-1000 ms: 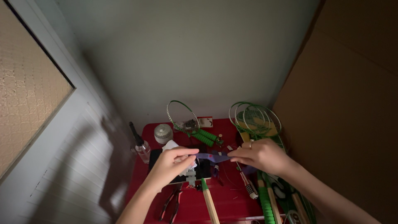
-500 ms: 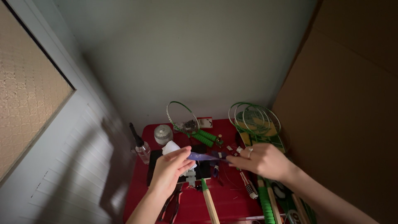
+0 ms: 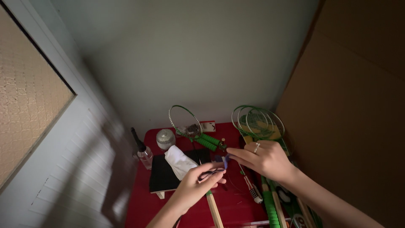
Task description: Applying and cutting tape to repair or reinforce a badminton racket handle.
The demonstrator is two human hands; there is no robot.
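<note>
Purple-blue tape or strip [image 3: 219, 165] is shown stretched in a short, curling span between the two hands, above the middle of the red table [image 3: 145, 202]. One end is pinched between thumb and fingertips of the left hand [image 3: 198, 188], closed narrowly on it; the other end is nipped by the thumb and forefinger of the right hand [image 3: 263, 159], whose remaining fingers are loosely spread and which bears a ring. The strip is judged to be only partly laid: a free length is still held in the air, and the light wooden handle [image 3: 213, 209] lying directly below the left hand appears bare along its visible part, so most of any winding seems left to do; whether the strip is already fixed to something beneath the hands cannot be told. Beside the hands a white cloth [image 3: 179, 161] is draped over a black pad [image 3: 162, 175]. Farther back stand a small clear bottle with a dark nozzle [image 3: 144, 154] and a round grey lid or jar [image 3: 165, 138]. Green-framed rackets [image 3: 258, 122] are stacked at the right, and one more with a green grip [image 3: 187, 124] lies against the pale wall.
</note>
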